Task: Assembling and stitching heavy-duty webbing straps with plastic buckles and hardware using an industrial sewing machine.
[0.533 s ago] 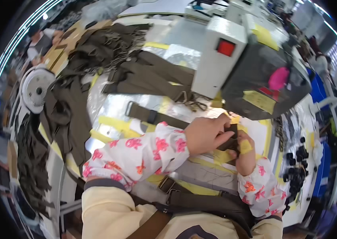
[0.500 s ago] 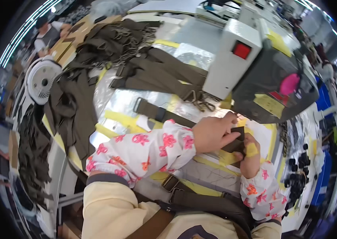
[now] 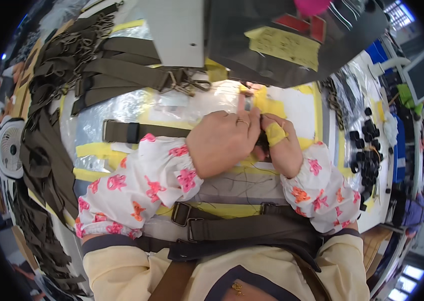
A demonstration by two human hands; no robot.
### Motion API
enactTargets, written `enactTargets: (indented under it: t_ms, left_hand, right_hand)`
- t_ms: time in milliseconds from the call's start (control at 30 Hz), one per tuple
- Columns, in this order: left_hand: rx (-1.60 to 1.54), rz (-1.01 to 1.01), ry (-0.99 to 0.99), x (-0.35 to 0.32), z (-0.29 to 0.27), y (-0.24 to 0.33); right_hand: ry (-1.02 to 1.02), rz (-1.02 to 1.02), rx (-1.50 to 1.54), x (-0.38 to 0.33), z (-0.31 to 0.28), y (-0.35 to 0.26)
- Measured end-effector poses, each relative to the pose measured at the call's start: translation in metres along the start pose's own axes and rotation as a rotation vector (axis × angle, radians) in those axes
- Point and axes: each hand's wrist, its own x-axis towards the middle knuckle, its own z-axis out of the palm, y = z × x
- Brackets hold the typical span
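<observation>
Covering the worktable [image 3: 297,108]: olive straps [image 3: 121,70], yellow tape [image 3: 94,149].

We have leaned in closer: the sewing machine [image 3: 252,40] now fills the top of the view, its red switch gone from sight. Our left hand [image 3: 224,140] and right hand [image 3: 282,148] have closed together beneath it, over the tabletop [image 3: 292,108].

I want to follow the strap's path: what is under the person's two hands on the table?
An olive strap runs in under the left hand. Between it and the right hand a small dark piece shows. Yellow tape lies beyond. The strap's end is covered.
</observation>
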Motion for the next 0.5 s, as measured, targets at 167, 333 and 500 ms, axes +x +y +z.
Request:
enactTargets:
  t_ms: [167,333,500]
  left_hand:
    - [0.102,0.025,0.086,0.002,0.008,-0.004]
    - [-0.776,-0.522,-0.028,0.006,0.001,-0.018]
    - [-1.150,-0.622,-0.203,0.001,0.007,-0.033]
  right_hand:
    - [0.062,0.045,-0.062,-0.001,0.005,-0.010]
    - [0.037,-0.003,-0.166,-0.005,0.004,-0.006]
    - [0.008,-0.034,-0.151,-0.003,0.004,-0.002]
